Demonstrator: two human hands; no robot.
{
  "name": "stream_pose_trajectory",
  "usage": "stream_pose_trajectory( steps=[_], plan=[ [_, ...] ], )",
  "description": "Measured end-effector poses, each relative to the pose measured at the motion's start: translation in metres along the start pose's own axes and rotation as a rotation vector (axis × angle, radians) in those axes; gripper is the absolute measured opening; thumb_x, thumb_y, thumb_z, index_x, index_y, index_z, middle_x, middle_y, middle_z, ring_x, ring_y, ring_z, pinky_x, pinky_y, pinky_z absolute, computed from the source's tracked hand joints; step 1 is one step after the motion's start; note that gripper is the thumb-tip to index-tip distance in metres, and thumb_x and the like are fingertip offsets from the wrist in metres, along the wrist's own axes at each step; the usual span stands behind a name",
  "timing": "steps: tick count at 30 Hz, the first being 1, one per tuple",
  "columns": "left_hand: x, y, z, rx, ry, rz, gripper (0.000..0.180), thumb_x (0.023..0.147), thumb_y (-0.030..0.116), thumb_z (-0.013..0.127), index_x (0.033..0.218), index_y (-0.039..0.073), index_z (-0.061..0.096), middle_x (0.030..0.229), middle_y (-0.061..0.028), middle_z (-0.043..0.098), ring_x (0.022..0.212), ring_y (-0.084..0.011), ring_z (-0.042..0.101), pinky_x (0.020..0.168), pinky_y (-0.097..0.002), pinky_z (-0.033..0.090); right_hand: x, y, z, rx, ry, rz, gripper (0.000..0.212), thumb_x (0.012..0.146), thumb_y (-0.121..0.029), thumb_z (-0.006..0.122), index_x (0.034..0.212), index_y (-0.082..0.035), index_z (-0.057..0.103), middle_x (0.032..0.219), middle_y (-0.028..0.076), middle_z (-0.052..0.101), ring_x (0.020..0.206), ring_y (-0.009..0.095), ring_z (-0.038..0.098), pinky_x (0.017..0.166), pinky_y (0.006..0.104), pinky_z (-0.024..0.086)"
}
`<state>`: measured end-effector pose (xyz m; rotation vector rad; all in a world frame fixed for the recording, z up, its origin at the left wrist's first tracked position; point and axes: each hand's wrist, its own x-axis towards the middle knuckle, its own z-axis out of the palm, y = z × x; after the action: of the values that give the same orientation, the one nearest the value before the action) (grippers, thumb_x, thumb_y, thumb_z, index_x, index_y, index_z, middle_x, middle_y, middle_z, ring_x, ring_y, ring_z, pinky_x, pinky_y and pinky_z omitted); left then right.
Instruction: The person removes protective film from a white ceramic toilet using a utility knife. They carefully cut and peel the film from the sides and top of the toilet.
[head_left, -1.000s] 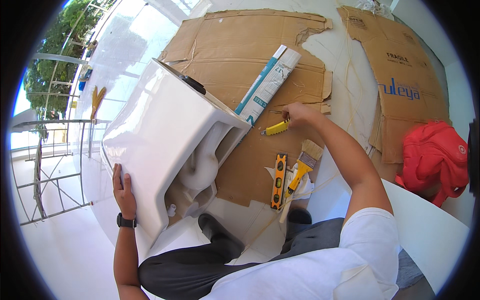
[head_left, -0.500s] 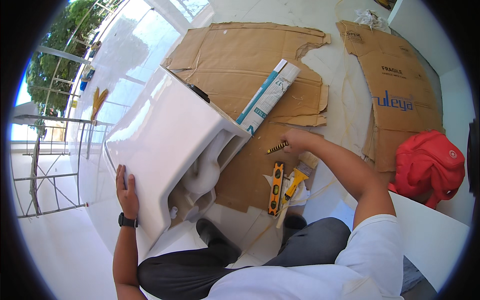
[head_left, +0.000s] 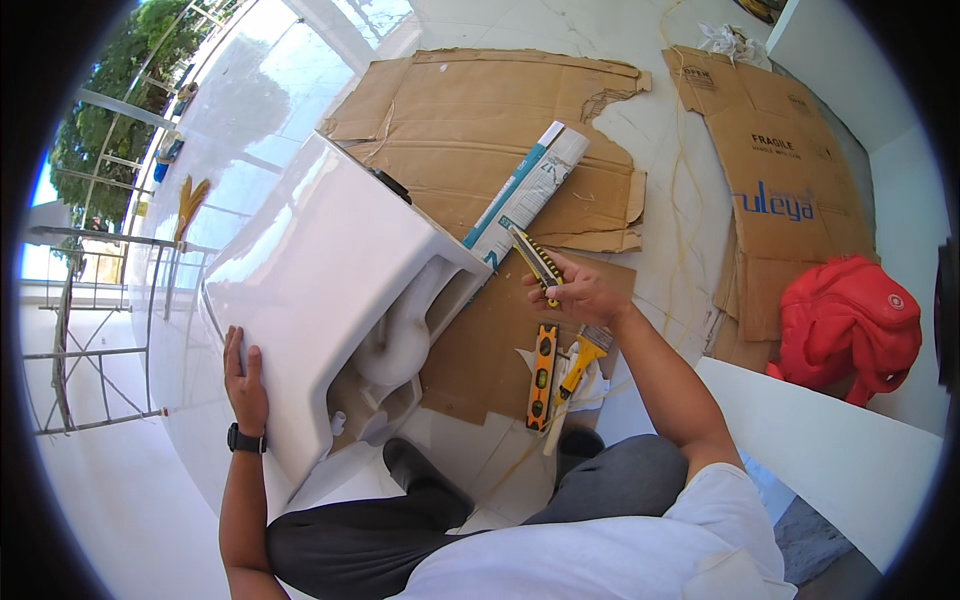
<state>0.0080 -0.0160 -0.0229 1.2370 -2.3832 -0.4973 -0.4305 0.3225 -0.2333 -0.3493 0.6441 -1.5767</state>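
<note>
Holds 1 yellow-and-black utility knife (head_left: 540,266) in right hand (head_left: 585,292), pinched between thumb and fingers, with front end toward 11 o'clock. Rests left hand (head_left: 247,382) flat on white toilet (head_left: 310,250), at 9 o'clock from knife, with fingers together and thumb apart. Includes, around knife: long carton (head_left: 525,195) at 12 o'clock; orange spirit level (head_left: 542,380) at 6; yellow-handled brush (head_left: 579,364) at 5; red bag (head_left: 848,332) at 3.

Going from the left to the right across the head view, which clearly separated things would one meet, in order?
Grey metal scaffold frame → bare left hand → curved white ceramic toilet trapway → yellow-and-black utility knife → red fabric backpack.
</note>
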Motion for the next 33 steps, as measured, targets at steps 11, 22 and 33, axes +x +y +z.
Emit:
stream_pose_trajectory(
  steps=[11,22,33],
  plan=[
    [0.001,0.001,-0.003,0.050,-0.016,-0.021,0.048,0.107,0.022,0.053,0.150,-0.001,0.051,0.161,-0.0197,0.044,0.151,-0.0318,0.038,0.125,-0.0404,0.027,0.020,0.025,0.001,-0.034,0.325,0.006,0.022,0.104,-0.028,0.066,0.105,-0.008,0.058,0.081,0.001,0.063,0.060,0.007,0.054,0.051,0.0251,0.043],
    [0.004,0.002,-0.008,0.041,-0.038,-0.029,0.050,0.108,0.020,0.052,0.152,-0.003,0.048,0.160,-0.0187,0.045,0.150,-0.0296,0.039,0.124,-0.0391,0.028,0.026,0.079,0.016,-0.086,0.644,0.093,0.046,0.098,-0.055,0.067,0.095,-0.009,0.061,0.066,0.001,0.058,0.046,0.008,0.048,0.043,0.0244,0.038],
    [0.003,0.004,-0.011,0.016,-0.051,-0.045,0.047,0.109,0.020,0.049,0.152,-0.001,0.048,0.159,-0.0158,0.047,0.148,-0.0268,0.041,0.123,-0.0374,0.029,0.026,0.086,0.004,-0.104,0.587,0.062,0.027,0.103,-0.031,0.057,0.106,-0.005,0.064,0.077,0.008,0.067,0.060,0.012,0.060,0.056,0.0293,0.049]
  ],
)
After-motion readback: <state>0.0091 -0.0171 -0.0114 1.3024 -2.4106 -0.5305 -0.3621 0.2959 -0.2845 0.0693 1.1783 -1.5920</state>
